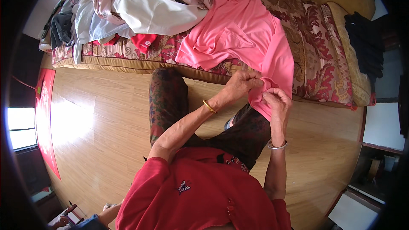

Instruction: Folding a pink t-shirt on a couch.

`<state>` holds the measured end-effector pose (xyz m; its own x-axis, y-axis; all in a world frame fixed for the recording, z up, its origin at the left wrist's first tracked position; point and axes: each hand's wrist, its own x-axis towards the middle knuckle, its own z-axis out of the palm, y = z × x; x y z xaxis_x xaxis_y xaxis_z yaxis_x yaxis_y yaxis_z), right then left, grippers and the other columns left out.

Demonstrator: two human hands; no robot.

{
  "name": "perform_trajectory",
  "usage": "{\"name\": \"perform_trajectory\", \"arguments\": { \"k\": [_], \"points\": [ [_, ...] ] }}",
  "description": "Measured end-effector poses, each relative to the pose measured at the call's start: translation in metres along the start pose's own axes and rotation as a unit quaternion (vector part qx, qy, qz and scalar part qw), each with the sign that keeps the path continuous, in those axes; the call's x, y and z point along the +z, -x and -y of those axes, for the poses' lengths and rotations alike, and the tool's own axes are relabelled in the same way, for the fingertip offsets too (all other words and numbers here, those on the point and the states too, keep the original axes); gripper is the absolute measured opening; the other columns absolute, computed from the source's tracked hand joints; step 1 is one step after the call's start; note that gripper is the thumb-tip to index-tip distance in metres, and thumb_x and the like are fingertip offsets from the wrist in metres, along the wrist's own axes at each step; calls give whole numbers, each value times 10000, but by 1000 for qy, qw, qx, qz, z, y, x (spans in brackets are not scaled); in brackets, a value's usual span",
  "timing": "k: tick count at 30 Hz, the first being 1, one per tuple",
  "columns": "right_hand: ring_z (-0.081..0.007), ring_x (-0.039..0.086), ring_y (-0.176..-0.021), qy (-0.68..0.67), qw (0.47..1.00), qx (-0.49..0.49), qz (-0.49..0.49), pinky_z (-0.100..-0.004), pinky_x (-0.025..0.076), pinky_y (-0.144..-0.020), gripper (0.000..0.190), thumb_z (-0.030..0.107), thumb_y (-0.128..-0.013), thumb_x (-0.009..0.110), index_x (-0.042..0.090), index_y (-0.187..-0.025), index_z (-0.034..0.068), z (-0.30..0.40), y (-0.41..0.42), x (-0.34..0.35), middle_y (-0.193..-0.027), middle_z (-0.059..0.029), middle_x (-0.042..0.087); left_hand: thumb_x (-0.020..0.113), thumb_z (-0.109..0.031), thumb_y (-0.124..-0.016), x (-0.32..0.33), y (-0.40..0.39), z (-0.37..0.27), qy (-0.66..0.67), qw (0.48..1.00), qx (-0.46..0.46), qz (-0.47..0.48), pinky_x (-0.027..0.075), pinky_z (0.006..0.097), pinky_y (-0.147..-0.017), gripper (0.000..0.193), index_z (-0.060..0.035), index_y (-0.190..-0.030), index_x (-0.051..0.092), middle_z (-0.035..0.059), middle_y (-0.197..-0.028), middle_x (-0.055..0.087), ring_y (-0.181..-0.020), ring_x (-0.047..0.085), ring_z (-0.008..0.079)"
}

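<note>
A pink long-sleeved garment (236, 28) lies spread over the front of the patterned sofa seat, with one part hanging over the edge above my knee. My left hand (243, 84), with a gold bangle on its wrist, pinches the hanging pink cloth between thumb and fingers. Close at its right, my right hand (278, 100), below which sits a silver bangle, grips the same bunched cloth. The fingertips of both hands are a short way apart, and folds partly hide them.
Piled clothes, among them a white cloth (153, 9), cover the left of the sofa seat (319, 54). A red cloth (143, 42) pokes out beneath. Dark clothing (366, 44) hangs over the right armrest. Another person's arm (110, 214) shows at bottom left.
</note>
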<state>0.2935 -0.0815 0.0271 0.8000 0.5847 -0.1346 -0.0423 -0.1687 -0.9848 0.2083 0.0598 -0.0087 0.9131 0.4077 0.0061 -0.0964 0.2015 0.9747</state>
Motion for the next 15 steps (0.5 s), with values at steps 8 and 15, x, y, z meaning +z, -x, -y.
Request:
{"name": "perform_trajectory", "arguments": {
  "k": [8, 15],
  "points": [
    [-97, 585, -678, -117, 991, 60, -21, -223, 479, -628, 166, 128, -806, 686, 635, -882, -10, 2, 3, 3, -767, -30, 626, 546, -166, -927, 0, 1, -4, 162, 985, -57, -2, 387, 196, -583, 128, -50, -950, 596, -59, -762, 538, -655, 469, 26],
    [-70, 486, -566, 124, 981, -61, -136, -224, 400, -531, 214, 162, -795, 713, 626, -836, -29, 15, 10, 15, -640, -18, 575, 549, -166, -924, -1, 2, -9, 117, 992, -51, -21, 350, 188, -554, 119, -60, -931, 603, -77, -721, 495, -625, 417, 14]
  ]
}}
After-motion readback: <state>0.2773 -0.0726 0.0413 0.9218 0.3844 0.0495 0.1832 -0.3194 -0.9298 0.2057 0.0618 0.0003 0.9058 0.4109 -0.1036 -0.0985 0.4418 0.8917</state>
